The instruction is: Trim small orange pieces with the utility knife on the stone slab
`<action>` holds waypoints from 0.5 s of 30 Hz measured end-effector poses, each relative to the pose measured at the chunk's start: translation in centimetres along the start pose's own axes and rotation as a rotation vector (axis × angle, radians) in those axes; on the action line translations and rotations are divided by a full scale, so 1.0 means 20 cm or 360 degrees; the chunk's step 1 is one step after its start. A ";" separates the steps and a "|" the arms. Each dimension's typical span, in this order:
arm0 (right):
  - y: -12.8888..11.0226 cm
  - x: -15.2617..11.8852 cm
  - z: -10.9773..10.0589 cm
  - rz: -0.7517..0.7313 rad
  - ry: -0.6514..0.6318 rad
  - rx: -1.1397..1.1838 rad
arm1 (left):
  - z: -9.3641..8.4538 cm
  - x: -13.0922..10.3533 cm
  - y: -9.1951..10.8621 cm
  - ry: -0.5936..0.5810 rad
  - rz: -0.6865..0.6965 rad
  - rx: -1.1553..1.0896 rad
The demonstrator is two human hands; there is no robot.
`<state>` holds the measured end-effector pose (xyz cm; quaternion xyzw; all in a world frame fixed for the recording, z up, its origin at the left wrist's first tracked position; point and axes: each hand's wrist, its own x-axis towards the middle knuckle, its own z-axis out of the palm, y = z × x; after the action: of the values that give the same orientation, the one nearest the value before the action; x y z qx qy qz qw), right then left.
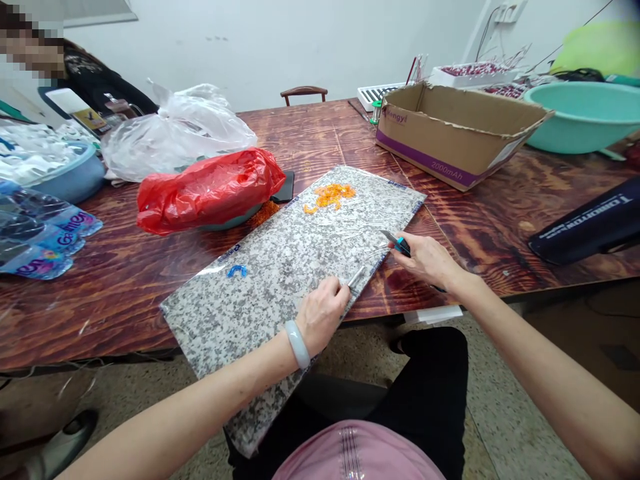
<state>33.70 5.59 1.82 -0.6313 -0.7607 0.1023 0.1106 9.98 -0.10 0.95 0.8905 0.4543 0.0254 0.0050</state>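
Note:
A speckled grey stone slab (280,267) lies slanted across the table's front edge. My left hand (323,313), with a pale bangle at the wrist, is closed on a slim white piece (356,277) that sticks out past the thumb; whether it is one piece or a bundle I cannot tell. Closed round a teal-and-black utility knife (402,247), my right hand (427,260) is at the slab's right edge, with the blade pointing left. Thin white strands (363,217) lie beyond the knife. Orange pieces (334,195) are heaped near the far end, and blue pieces (237,271) lie at the left.
A red plastic bag (210,190) and a white bag (180,133) sit beyond the slab. Bottles (45,233) lie at left. To the right are a cardboard box (445,140), a turquoise basin (580,120) and a dark cylinder (590,223). Another person (100,73) is at far left.

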 end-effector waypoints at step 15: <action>-0.12 -0.13 0.08 0.0057 0.0026 0.0672 | -0.02 0.03 -0.01 0.0058 -0.0180 -0.0476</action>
<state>31.39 2.61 0.93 -0.6083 -0.7102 0.2562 0.2448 10.10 0.46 1.31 0.8522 0.4949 0.1086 0.1306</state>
